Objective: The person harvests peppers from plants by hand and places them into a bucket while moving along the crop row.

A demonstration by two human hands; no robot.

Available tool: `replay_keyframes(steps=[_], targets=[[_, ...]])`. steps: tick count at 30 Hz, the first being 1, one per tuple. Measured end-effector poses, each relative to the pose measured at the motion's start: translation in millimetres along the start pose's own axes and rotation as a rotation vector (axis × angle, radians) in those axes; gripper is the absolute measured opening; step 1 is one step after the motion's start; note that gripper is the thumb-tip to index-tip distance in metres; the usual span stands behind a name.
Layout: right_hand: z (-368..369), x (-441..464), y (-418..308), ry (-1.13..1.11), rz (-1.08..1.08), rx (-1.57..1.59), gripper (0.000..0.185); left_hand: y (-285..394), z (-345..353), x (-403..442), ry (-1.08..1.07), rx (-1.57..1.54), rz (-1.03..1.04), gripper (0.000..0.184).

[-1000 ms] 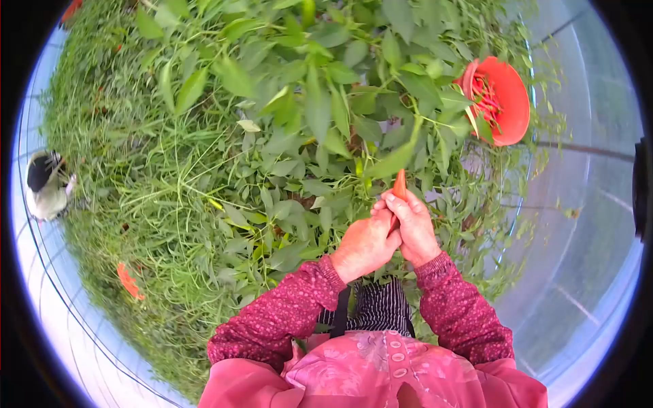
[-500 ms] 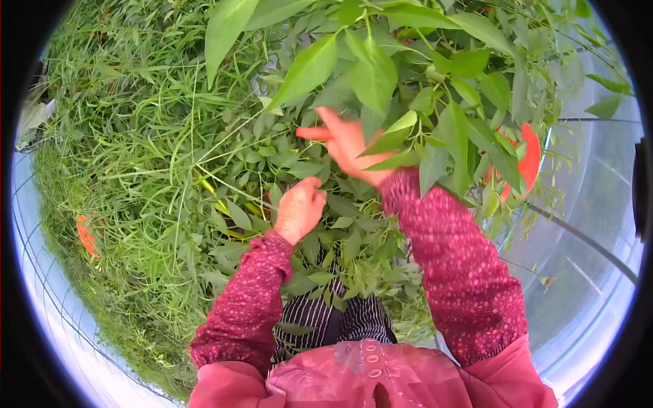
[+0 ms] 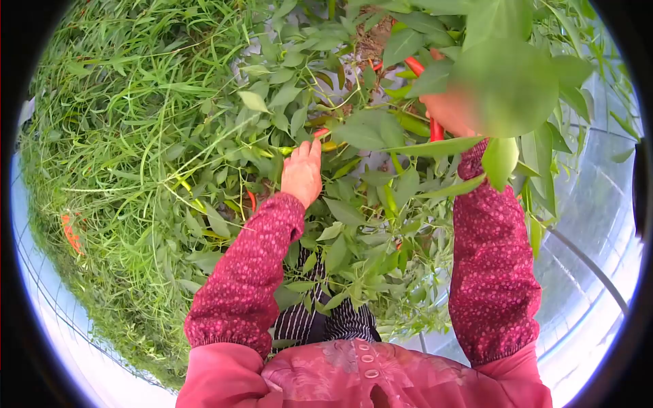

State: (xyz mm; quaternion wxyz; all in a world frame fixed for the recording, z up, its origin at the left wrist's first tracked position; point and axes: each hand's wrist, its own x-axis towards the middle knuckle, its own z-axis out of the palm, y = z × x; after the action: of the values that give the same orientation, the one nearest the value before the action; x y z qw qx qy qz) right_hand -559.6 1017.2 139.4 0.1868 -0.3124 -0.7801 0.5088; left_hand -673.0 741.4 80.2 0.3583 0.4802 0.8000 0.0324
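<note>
My left hand (image 3: 303, 175) reaches into the pepper plants with its fingers stretched forward. By its fingertips are a red chili pepper (image 3: 321, 132) and a yellowish one (image 3: 330, 146); I cannot tell whether it touches them. A green pepper (image 3: 286, 151) lies just left of the fingers. My right hand (image 3: 445, 112) is farther right among the plants, mostly covered by a large blurred leaf (image 3: 513, 88), and its grip is hidden. One red chili pepper (image 3: 436, 129) hangs against this hand, and another red chili pepper (image 3: 413, 66) shows above it.
Dense pepper foliage (image 3: 343, 211) and tall grass (image 3: 143, 129) surround both hands. More peppers hang lower, including a red one (image 3: 252, 200) and a green one (image 3: 390, 198). Pale ground cover shows between stems. A translucent greenhouse wall (image 3: 592, 251) with a dark bar curves along the right.
My right hand has moved right and behind leaves, away from my left hand. My left hand has shifted slightly up with its fingers extended. Parted foliage now exposes several red and green peppers.
</note>
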Motion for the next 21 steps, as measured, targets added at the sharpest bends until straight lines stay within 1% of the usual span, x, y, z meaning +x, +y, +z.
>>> replay_keyframes(steps=[1, 2, 3, 4, 5, 7, 8, 10, 11, 13, 14, 17, 18, 19, 20, 21], targets=[[-3, 1, -6, 0.004, 0.004, 0.0, 0.038, 2, 2, -6, 0.049, 0.004, 0.031, 0.061], [-7, 4, -21, -0.052, 0.317, -0.22, 0.038, 7, -2, -11, -0.014, 0.021, 0.036, 0.061], [-10, 6, -29, -0.112, 0.631, -0.439, 0.037, 12, 2, -18, -0.019, 0.02, 0.036, 0.061], [-16, -6, 17, -0.108, 0.349, -0.457, 0.034, 16, 8, -22, -0.006, -0.009, 0.028, 0.061], [-26, 2, 3, -0.273, 0.482, -0.502, 0.033, 20, 13, -24, 0.017, -0.037, 0.023, 0.061], [-23, -1, -27, -0.177, 0.54, -0.315, 0.029, 29, 16, -26, 0.005, -0.085, -0.024, 0.061], [-23, -4, -28, -0.174, 0.529, -0.321, 0.029, 30, 15, -25, -0.008, -0.099, -0.025, 0.061], [-17, -9, -26, -0.088, 0.597, -0.234, 0.025, 29, 12, -23, -0.022, -0.119, -0.038, 0.062], [-15, -11, -31, -0.095, 0.593, -0.236, 0.025, 28, 11, -23, -0.038, -0.121, -0.038, 0.063], [-16, -11, -43, -0.026, 0.615, -0.188, 0.022, 26, 12, -21, -0.047, -0.123, -0.035, 0.064], [-19, -8, -47, -0.074, 0.722, -0.208, 0.021, 23, 13, -21, -0.069, -0.126, -0.019, 0.064], [-20, -5, -59, -0.061, 0.696, -0.207, 0.022, 17, 14, -18, -0.112, -0.11, -0.005, 0.067], [-23, -4, -55, -0.118, 0.736, -0.213, 0.022, 15, 15, -17, -0.041, -0.083, 0.017, 0.055], [-23, -6, -43, -0.117, 0.737, -0.212, 0.022, 14, 15, -17, 0.031, -0.056, 0.039, 0.043], [-21, -10, -26, -0.098, 0.603, -0.267, 0.021, 11, 18, -18, 0.03, -0.054, 0.042, 0.043], [-21, -15, -13, -0.075, 0.47, -0.324, 0.02, 9, 20, -18, 0.079, -0.109, 0.064, 0.042]])
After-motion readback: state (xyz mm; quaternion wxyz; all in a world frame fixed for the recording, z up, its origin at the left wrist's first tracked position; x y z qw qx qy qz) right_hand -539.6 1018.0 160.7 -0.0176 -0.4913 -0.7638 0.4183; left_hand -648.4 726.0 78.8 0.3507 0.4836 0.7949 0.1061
